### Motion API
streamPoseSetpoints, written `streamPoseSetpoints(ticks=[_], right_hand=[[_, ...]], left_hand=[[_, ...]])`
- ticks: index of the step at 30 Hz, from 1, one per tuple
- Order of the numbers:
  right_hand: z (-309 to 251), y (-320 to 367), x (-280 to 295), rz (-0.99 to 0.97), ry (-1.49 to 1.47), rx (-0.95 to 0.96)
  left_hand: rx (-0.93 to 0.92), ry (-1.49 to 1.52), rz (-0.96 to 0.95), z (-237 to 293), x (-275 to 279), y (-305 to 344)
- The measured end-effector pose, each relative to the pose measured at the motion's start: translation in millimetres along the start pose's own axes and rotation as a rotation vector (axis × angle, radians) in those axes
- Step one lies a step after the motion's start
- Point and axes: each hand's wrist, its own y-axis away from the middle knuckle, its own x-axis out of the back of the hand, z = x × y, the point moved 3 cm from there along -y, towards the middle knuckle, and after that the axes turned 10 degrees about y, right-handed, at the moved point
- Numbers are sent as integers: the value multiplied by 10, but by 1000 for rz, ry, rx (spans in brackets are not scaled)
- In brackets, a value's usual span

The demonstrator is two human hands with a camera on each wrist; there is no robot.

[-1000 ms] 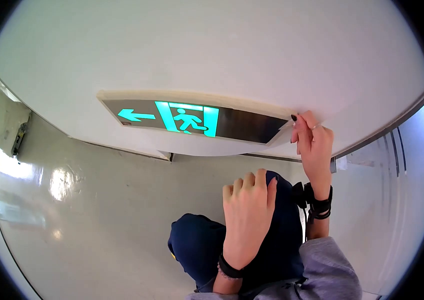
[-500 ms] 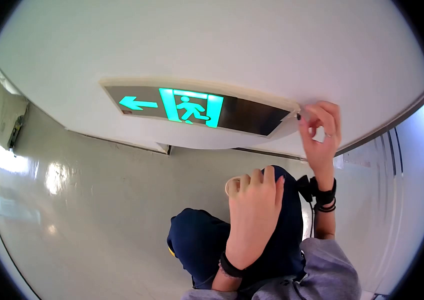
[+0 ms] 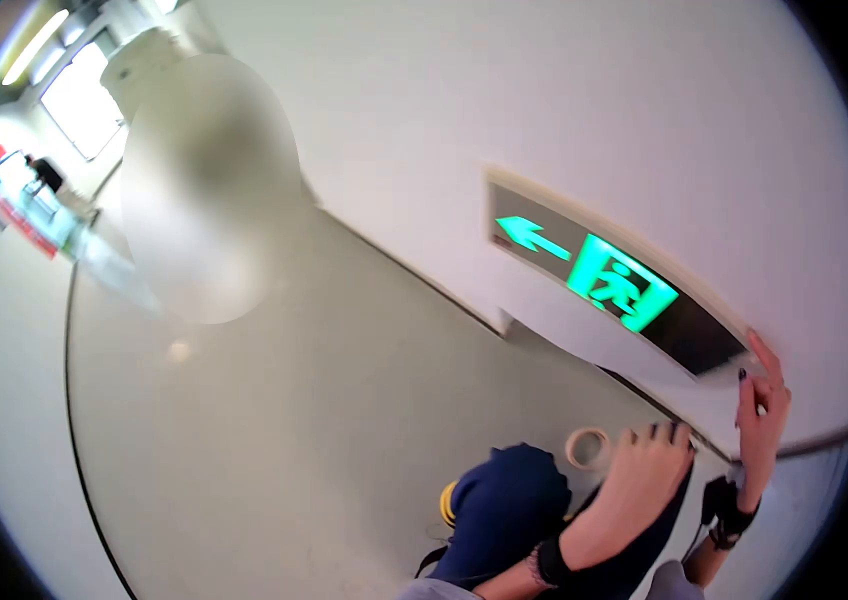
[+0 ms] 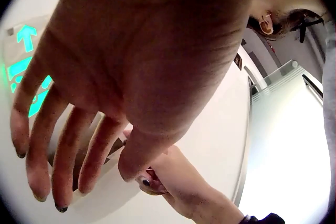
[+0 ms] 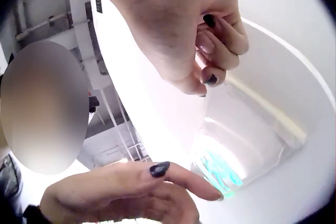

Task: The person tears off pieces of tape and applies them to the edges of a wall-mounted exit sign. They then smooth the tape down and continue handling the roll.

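Observation:
A green exit sign (image 3: pixel 624 285) on the white wall has a pale strip (image 3: pixel 634 238) along its upper edge. My right hand (image 3: pixel 764 420) is at the sign's right end, index finger extended to the corner and thumb a little apart below. The right wrist view has that hand (image 5: pixel 178 24) with several fingers bent near the pale strip (image 5: pixel 268 108). Lower down, my left hand (image 3: pixel 634 490) has loosely bent fingers; in the left wrist view the hand's palm (image 4: pixel 142 50) shows no held thing. A tape roll (image 3: pixel 587 449) appears beside its fingers; whether they touch is unclear.
Grey floor (image 3: pixel 344 400) stretches left of my dark-clothed knees (image 3: pixel 509 510). A pale blurred shape (image 3: pixel 204 190) and a bright window (image 3: pixel 84 100) are at the upper left. A glass panel (image 4: pixel 283 145) stands at the right in the left wrist view.
The head view has swung, so the sign and both hands appear farther right and lower. My right index finger has straightened from a bent position near the thumb. More of the tape roll shows.

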Motion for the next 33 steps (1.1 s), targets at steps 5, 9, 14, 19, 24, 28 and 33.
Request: streamPoseSetpoints(ticks=[5, 9, 14, 19, 24, 28, 33], right_hand=[[-82, -127, -321, -221, -113, 0], [-605, -277, -585, -120, 32, 171], [-1044, -496, -974, -303, -203, 52], [-1287, -706, -1256, -411, -305, 116], [-1524, -860, -1494, -461, -311, 152], [-1614, -833, -1508, -427, -228, 198], [-1439, -780, -1382, -323, -88, 299]], left_hand=[[35, -22, -7, -40, -64, 50], [38, -26, 12, -82, -67, 82], [89, -123, 72, -115, -12, 83], [228, -285, 192, -111, 209, 131], [277, -388, 362, -90, 348, 254], [286, -466, 332, -118, 388, 291], [232, -358, 202, -122, 287, 252]])
